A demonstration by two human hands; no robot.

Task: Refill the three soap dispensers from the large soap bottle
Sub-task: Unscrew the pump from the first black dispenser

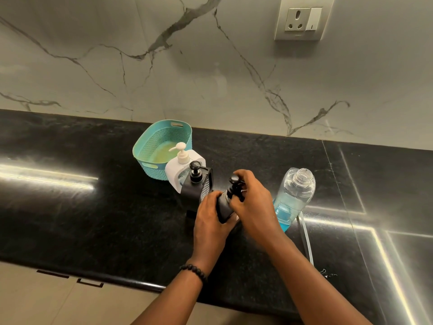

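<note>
- Step in hand: you are working the pump head [235, 186] of the nearest black dispenser [223, 208]; whether you are unscrewing it or screwing it back cannot be told.
- Left hand [208, 219]: wrapped round the dispenser's body, steadying it on the black counter [93, 219].
- Right hand [251, 198]: fingers curled round the pump collar, gripping it.
- Large soap bottle [294, 195]: just right of your right hand, cap off, neck open; blue soap fills only its lower part.
- Second black dispenser [198, 184]: just behind your left hand, pump fitted; contents not visible.
- White dispenser [184, 167]: behind that, touching the basket, pump fitted; fill level unclear.
- Teal basket [161, 146]: at the back, nothing visible inside.
- Next move, as a judgement: if the pump is coming off, lift it clear and pour slowly from the bottle; if going on, seat it straight.
</note>
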